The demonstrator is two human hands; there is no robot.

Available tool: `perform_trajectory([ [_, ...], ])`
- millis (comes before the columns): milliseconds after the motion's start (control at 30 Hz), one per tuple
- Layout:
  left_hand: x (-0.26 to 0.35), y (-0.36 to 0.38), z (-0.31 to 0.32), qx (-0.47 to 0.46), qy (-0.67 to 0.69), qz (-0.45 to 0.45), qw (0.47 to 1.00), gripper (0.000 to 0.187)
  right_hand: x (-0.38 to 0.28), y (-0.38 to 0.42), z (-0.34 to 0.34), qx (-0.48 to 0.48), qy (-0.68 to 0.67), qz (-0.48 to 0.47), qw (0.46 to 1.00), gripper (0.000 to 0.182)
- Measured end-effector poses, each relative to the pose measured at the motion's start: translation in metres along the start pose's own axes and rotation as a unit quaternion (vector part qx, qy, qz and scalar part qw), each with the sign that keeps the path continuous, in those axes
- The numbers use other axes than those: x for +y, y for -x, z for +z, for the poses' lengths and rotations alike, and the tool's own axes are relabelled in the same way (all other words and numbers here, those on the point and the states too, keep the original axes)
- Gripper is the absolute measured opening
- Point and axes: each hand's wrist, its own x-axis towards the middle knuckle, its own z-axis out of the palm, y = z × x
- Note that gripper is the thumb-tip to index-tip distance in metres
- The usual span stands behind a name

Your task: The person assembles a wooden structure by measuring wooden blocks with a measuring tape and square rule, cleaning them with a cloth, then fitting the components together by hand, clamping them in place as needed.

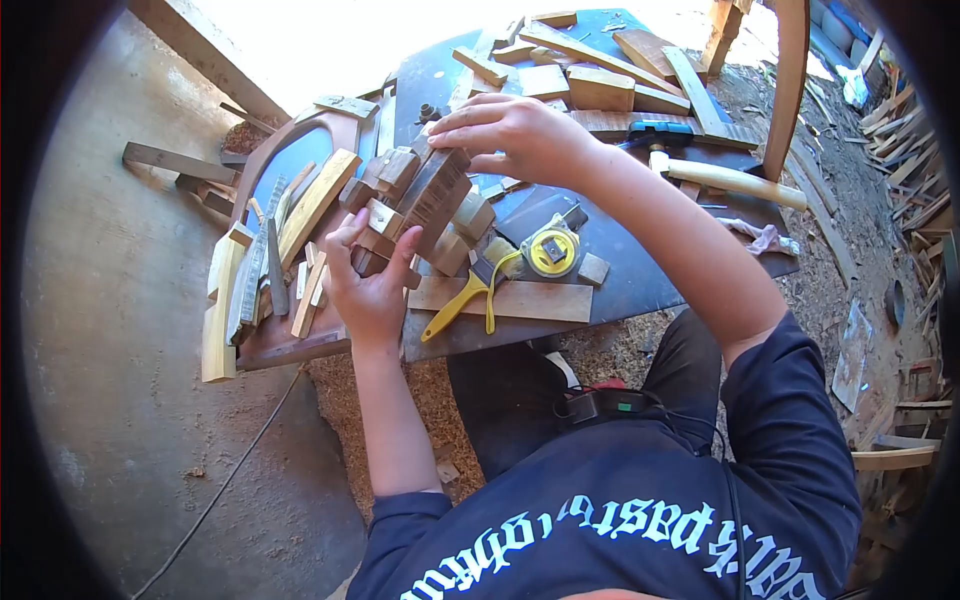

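Observation:
A cluster of small wooden blocks (398, 170) and a thicker dark wooden block (436, 200) stand on the blue-topped table in front of me. My left hand (370, 285) grips the near end of the cluster, thumb and index finger on either side of it. At the far end, my right hand (515, 138) lies over the dark block with its fingers bent down on it; their tips are partly hidden. A yellow-handled brush (462, 300) and a yellow tape measure (552, 250) lie just right of the cluster.
A flat wooden strip (530, 300) lies along the near table edge (640, 312). Many offcuts (600, 88) cover the far side, beside a hammer (735, 182). More wooden pieces (318, 208) lie at the left. Scrap wood (905, 165) is heaped on the right.

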Motion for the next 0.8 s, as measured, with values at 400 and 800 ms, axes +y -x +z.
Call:
perform_trajectory([
  [400,0.0,0.002,0.002,0.006,-0.017,0.012,1.0,0.059,-0.003,0.005,0.002,0.004,0.034,0.014,0.999,0.052],
  [800,0.01,-0.016,0.0,-0.013,-0.108,0.127,0.986,0.066,-0.009,0.004,0.001,0.01,0.022,0.026,0.999,0.051],
])
